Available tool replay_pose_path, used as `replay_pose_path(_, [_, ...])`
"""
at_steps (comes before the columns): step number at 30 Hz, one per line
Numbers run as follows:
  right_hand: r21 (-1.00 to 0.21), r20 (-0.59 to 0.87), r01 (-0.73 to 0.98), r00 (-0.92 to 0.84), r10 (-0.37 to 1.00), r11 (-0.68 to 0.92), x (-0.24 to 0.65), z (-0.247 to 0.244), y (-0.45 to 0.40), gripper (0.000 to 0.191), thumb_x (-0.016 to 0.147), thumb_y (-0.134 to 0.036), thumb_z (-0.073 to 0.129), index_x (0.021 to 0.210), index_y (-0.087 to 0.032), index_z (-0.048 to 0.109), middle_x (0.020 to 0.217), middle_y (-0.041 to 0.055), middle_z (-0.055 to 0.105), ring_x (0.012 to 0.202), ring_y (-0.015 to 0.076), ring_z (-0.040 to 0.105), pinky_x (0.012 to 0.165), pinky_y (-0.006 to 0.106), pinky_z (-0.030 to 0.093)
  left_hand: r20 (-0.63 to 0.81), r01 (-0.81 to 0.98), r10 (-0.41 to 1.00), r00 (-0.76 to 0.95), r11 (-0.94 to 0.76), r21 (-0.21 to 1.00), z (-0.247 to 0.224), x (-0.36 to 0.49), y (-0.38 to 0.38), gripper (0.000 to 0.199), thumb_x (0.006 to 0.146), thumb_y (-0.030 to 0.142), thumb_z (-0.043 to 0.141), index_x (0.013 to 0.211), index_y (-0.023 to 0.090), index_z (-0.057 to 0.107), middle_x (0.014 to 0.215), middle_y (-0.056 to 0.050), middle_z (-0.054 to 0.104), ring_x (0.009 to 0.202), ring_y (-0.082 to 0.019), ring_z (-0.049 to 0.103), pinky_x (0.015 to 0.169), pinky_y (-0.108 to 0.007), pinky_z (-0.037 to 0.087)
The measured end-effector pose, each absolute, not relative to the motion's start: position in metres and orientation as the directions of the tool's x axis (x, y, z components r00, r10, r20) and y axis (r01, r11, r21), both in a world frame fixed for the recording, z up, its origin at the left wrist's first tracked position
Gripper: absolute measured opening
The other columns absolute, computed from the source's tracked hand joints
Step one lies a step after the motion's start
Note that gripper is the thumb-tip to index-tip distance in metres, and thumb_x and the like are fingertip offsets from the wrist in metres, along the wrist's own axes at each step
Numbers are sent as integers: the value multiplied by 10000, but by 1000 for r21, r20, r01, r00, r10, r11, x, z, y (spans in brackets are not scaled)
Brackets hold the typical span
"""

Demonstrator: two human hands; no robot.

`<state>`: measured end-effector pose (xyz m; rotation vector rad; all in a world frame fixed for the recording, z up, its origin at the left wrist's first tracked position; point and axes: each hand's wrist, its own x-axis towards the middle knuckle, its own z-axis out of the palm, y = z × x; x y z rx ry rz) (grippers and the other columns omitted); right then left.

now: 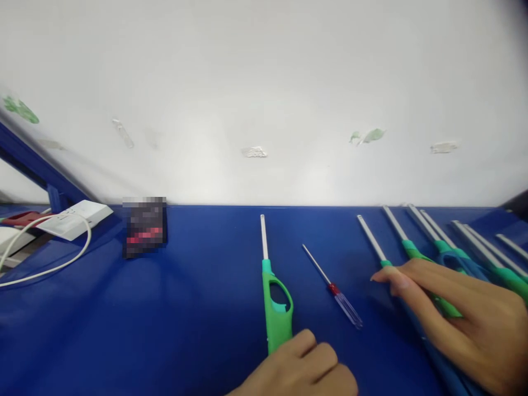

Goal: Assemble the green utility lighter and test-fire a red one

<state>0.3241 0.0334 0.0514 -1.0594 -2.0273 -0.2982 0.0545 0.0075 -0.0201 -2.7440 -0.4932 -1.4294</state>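
Observation:
My left hand (303, 366) is at the bottom centre, its fingers curled round the lower end of a green lighter (278, 324) whose metal tube points away from me. At the right, my right hand (462, 313) has its thumb and finger pinched on the teal collar of a blue lighter (373, 242). Its body is largely hidden under that hand. Between the hands lies a screwdriver (332, 289) with a red and clear handle, touched by neither. More green and blue lighters (416, 250) lie side by side beyond and beneath my right hand.
A blue table (198, 308) meets a white wall with tape scraps. On the left are a white socket box (78, 217), a looping white cable (61, 268) and a dark blurred object (145, 228). A blue frame bar (37, 165) stands at the far left.

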Motion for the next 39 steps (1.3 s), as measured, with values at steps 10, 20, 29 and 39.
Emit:
replay_pose_path(10, [-163,683,863,-251,686,478,330,55,31,522,1262,-512,598,892,-263,869,661,-68,804,413,103,672,467,298,448,408,417,908,93,-408,813,23,7,60,401,1045,73,516,1065,269,865,1057,-54,756,1017,-274,666,925,-467,566])
replay_pose_path(20, [-130,502,976,-88,861,175,338,50,34,938,1197,-905,269,640,-291,707,469,34,615,374,232,538,491,378,326,195,493,979,59,-199,847,22,12,64,391,991,45,567,1147,278,839,1170,-63,673,1029,-259,634,995,-441,605])
replay_pose_path(29, [-178,293,972,-96,951,153,348,34,42,661,1151,-854,442,817,-316,629,560,4,648,433,267,641,492,360,349,145,550,978,150,-205,810,21,10,54,323,1057,211,545,1232,293,804,1264,-99,675,1027,-296,670,871,-490,611])
replay_pose_path(39, [-471,246,758,-378,893,451,326,38,20,275,1269,-508,576,1318,-380,814,1320,33,863,1000,231,902,723,313,702,215,655,951,224,-310,689,7,9,49,290,1101,231,545,1218,290,803,1327,-103,656,962,-270,647,736,-416,530])
